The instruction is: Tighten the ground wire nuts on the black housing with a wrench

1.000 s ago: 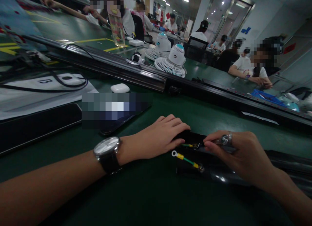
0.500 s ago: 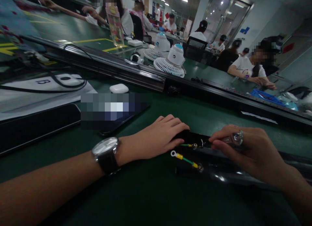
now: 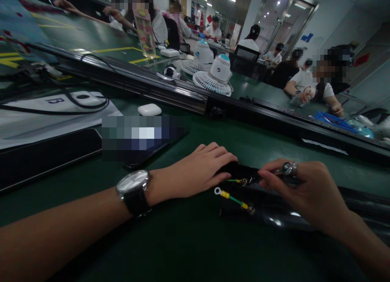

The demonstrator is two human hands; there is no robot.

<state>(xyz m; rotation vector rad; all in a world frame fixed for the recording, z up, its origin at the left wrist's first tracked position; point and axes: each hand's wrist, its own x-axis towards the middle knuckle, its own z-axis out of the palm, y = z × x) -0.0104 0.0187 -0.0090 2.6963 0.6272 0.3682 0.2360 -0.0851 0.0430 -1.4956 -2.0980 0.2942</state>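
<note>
**Green-yellow ground leads on a black part, both hands at the end near the watch**

Black, glossy and long, the part lies on the green bench mat, right in front of the person. 2 green-yellow leads sit at its left end. The lower lead has a ring terminal lying loose on the mat just off the part's left end and a screw fixing its other end to the part. The upper lead runs to a 2nd fixing point just behind it.

L hand: flat, palm down, fingers stretched over the part's left end, pressing it down; not closed round anything. R hand: fingers pinched together, tips touching the upper lead's fixing point. Whether a screw or small tool sits in the pinch, can't tell. A ring shows on 1 finger.

Since 1 s ago: L hand hasn't shifted; R hand's knuckles and ring have rocked up and back while the fingertips stayed on the same spot. My read: small twisting at that fixing point, part held steady, lower lead untouched.

Further from the part: wristwatch to its left, a dark phone beyond that, a white earbud case behind-left, 2 small white fans behind the black conveyor rail. Other people work at benches far behind.
</note>
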